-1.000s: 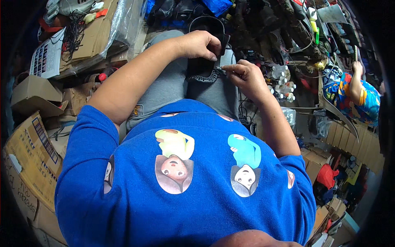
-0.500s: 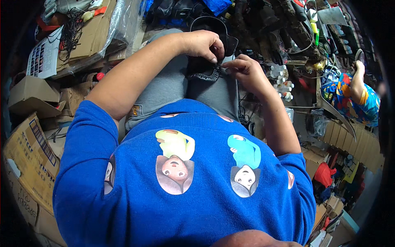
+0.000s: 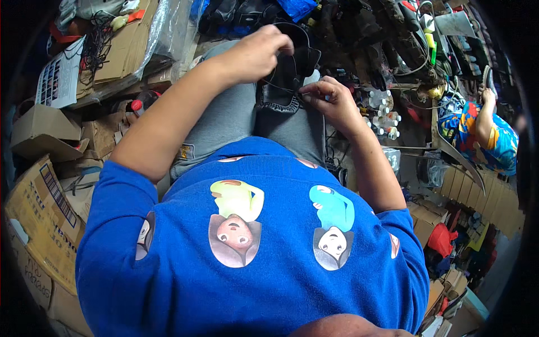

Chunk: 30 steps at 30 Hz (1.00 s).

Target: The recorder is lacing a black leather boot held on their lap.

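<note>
Resting on lap, across grey trousers (image 3: 224, 121): black leather shoe upper (image 3: 283, 84). Left hand (image 3: 255, 53) grip closed on upper's far rim. Right hand (image 3: 331, 101) grip pinched together at near elasticated edge; what it pinches too small to tell. Cardboard boxes (image 3: 39, 208) at left, small white bottles (image 3: 384, 112) at right.

Place: it looked like a cramped repair workshop.
Left of the hands: flattened cardboard boxes (image 3: 39, 208) and tangled wires (image 3: 92, 42) were heaped.
Right of the hands: small white bottles (image 3: 383, 112) stood among tools and scrap.
Beyond them: dark shoes (image 3: 236, 14) were piled.
</note>
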### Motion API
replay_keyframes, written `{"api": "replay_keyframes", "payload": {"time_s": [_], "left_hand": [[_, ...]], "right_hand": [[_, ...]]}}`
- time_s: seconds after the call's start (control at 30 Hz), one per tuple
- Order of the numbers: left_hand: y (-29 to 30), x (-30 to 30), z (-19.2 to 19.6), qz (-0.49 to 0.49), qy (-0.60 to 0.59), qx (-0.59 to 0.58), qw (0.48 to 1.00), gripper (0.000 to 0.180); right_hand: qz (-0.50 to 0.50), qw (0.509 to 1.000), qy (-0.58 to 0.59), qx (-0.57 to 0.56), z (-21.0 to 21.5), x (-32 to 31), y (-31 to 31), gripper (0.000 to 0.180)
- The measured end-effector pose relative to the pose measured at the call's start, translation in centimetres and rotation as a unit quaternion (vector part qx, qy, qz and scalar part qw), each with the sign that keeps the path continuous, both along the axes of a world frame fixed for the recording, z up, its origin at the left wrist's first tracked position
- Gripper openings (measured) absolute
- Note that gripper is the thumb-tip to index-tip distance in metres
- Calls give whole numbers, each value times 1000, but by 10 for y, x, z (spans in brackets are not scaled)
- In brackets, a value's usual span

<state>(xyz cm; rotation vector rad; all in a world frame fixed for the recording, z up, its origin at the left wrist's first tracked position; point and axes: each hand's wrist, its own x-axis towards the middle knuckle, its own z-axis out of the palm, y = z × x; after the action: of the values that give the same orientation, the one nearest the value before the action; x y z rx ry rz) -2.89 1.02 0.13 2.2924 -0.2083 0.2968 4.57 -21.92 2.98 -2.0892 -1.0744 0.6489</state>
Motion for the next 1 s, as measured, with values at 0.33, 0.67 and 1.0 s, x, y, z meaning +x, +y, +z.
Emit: {"api": "replay_keyframes", "payload": {"time_s": [0.33,0.67,1.0], "left_hand": [[-29,-70,14,63,50,-10,997,15],[-28,-55,5,55,7,32,998,14],[-27,-50,-6,64,17,85,994,18]], "right_hand": [[11,957,-288,-28,-4,-40,-13,28],[-18,997,71,-35,-7,4,-15,37],[50,992,103,-55,-8,26,-7,33]]}}
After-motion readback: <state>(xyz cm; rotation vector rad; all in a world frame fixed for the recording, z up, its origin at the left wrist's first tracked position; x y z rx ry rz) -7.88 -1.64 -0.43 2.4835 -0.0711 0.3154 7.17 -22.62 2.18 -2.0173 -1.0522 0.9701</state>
